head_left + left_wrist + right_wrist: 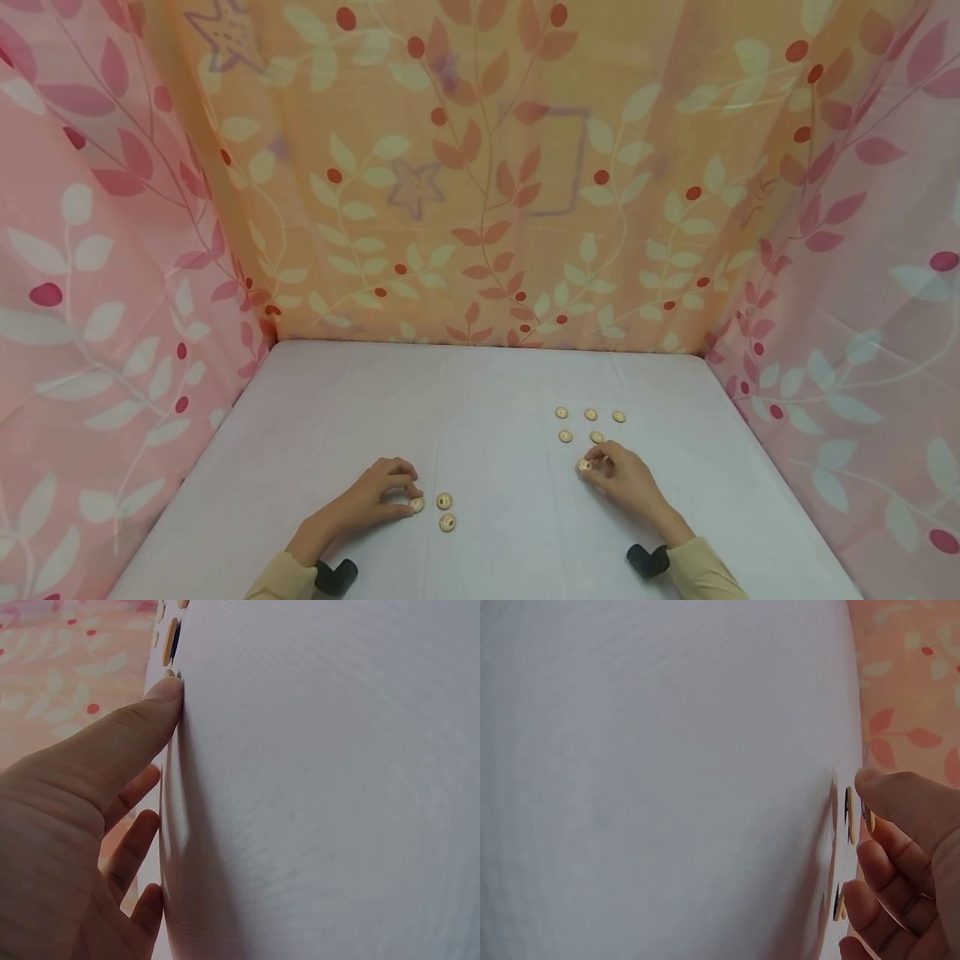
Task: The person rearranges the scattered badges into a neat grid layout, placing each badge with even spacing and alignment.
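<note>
My left hand pinches a small round wooden disc at the tabletop between thumb and forefinger. In the left wrist view its thumb covers most of that disc. Just right of it lie two more discs with dark marks, an upper disc and a lower disc. Over on the right, my right hand holds another marked disc by thumb and fingertips. The right wrist view shows this held disc edge-on. Close beyond those fingers is a disc in the nearer row.
Behind the right hand, discs form two rows: a far row with a middle disc, and a nearer row with a left disc. A white cloth covers the table. Leaf-patterned curtains enclose its back and sides.
</note>
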### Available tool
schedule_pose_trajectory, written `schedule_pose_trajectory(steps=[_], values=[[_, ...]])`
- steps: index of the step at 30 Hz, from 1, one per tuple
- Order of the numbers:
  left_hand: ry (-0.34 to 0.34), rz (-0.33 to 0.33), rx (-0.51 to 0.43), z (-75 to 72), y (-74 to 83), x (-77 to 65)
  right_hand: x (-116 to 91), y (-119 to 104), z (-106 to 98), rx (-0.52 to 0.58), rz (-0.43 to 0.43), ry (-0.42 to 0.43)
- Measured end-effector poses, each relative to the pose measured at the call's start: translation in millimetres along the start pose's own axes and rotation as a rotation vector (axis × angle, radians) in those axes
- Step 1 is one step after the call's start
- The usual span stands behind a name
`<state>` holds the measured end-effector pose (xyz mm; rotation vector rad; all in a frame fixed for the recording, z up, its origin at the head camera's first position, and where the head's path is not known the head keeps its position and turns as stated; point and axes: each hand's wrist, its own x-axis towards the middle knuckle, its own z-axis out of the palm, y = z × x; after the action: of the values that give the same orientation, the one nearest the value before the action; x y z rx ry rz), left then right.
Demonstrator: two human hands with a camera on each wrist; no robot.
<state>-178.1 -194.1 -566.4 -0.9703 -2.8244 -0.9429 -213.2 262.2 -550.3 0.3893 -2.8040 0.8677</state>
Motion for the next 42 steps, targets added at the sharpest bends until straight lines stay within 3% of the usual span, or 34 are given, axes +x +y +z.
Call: schedule_pose_trajectory(steps=[42], values=[[-0.015, -0.01, -0.031, -1.2, -2.5, 0.5, 23.5, 58.0, -36.6, -0.073, 0.175, 0.019]])
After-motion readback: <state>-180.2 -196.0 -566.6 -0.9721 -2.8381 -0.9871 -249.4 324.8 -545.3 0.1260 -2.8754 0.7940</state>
